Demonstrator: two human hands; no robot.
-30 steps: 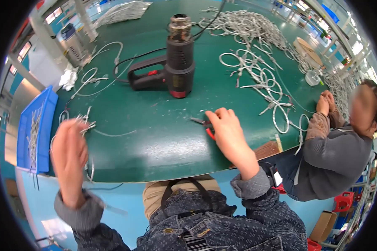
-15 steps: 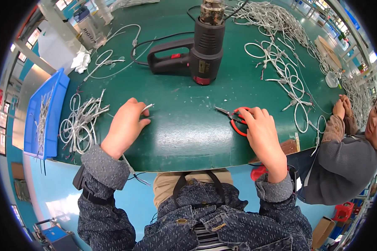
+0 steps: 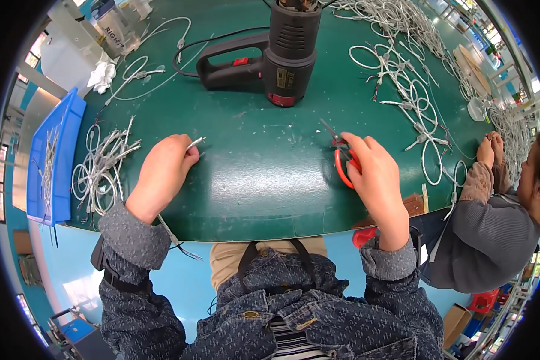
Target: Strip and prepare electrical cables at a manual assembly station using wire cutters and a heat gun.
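My left hand rests on the green table, closed around a thin grey cable whose end pokes out past the fingers. The cable's tail hangs off the table edge under my wrist. My right hand holds red-handled scissors, blades pointing up-left and lying on the table. A bundle of grey cables lies just left of my left hand.
A black heat gun lies at the table's far middle. Many looped white cables spread to the right. A blue tray with cables sits at the left edge. A person in grey works at the right.
My left hand came from off the table's left side onto the table with one cable. My right hand with the scissors stayed near the front edge, shifting slightly.
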